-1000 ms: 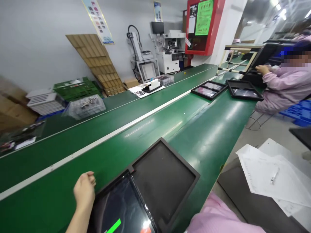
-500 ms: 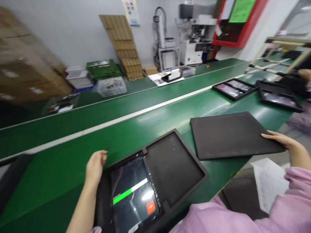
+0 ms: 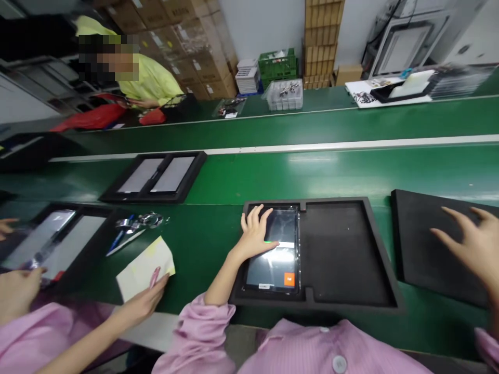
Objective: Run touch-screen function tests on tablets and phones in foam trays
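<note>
A black foam tray [image 3: 374,291] with two recesses lies on the green conveyor belt [image 3: 331,176] in front of me. A tablet [image 3: 278,259] with a lit screen sits in its left recess; the right recess holds nothing. My left hand [image 3: 255,234] rests flat on the tablet's upper left, fingers spread. My right hand [image 3: 473,246] hovers open, fingers apart, over a flat black foam sheet [image 3: 424,244] lying to the right of the tray.
A co-worker's hands [image 3: 144,301] at my left hold a pen on a yellowish paper [image 3: 142,267]. More black trays with screens [image 3: 156,176] lie on the belt at left. A person in yellow sits across the belt; boxes, a green crate [image 3: 277,63] and machines stand behind.
My head has turned left, bringing the co-worker and left trays into view. My left hand moved from the tray's edge onto the tablet. My right hand let go of the foam sheet.
</note>
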Motion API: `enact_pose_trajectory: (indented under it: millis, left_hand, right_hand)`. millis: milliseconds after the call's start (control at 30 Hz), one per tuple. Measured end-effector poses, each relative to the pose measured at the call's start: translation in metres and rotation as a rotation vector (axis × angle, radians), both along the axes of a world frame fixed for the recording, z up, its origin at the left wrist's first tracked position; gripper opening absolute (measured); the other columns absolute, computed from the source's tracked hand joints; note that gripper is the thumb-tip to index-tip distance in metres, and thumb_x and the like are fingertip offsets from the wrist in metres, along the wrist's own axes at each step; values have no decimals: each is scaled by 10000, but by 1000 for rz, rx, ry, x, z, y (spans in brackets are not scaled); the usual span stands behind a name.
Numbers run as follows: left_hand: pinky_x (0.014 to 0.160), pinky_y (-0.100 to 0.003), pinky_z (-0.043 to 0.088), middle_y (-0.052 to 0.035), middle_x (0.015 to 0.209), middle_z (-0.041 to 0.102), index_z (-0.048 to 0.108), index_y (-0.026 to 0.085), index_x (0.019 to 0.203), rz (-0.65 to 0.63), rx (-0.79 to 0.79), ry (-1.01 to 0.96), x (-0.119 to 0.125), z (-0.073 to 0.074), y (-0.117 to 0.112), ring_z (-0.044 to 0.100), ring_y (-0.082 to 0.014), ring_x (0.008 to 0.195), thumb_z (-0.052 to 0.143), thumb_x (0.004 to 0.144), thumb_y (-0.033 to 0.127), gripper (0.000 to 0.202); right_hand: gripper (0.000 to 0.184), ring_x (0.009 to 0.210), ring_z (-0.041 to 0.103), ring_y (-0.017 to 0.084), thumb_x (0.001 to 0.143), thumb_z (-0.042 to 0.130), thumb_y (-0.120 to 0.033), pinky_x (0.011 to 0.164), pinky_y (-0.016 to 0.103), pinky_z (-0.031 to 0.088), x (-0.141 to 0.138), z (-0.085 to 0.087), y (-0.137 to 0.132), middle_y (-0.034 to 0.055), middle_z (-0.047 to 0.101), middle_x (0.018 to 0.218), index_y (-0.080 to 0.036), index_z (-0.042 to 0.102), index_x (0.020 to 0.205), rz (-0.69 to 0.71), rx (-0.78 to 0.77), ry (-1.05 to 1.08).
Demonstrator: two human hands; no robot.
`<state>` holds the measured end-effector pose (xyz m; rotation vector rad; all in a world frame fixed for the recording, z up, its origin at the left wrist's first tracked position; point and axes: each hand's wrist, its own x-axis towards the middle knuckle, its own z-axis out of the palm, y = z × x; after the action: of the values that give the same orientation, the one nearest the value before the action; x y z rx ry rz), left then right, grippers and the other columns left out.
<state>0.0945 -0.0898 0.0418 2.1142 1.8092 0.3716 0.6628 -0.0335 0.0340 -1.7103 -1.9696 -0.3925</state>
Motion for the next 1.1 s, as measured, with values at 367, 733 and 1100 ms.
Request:
enact_pose_trajectory:
  millis: [367,733,1100]
  left_hand:
    - [1225,-502,195,-139,1573,230,126,223,1535,296,-8,-445,-55,-27,16,196,-281,1502,469,750,193,857]
    - [1147,-723,39,-247,1606,98,104,251,1554,39,0,-53,-22,11,31,51,-448,1502,836,670,497,1173]
    - [1172,-624,220,-205,1602,256,635,210,1196,-492,-52,197,53,25,76,252,-410,1471,557,894,638,529]
  right_hand:
    - [315,1115,545,306,1000,441,-365,925,461,471,-198,-3,9,125,563,1197,-243,591,1249,573,-182,300]
    - [243,1022,580,281,979,440,-302,883,417,518,-202,-10,9,107,583,1056,-231,599,1149,540,-169,379]
    - [201,993,581,272,988,425,-226,858,408,524,-203,-7,9,97,575,1041,-228,563,1134,575,-167,375]
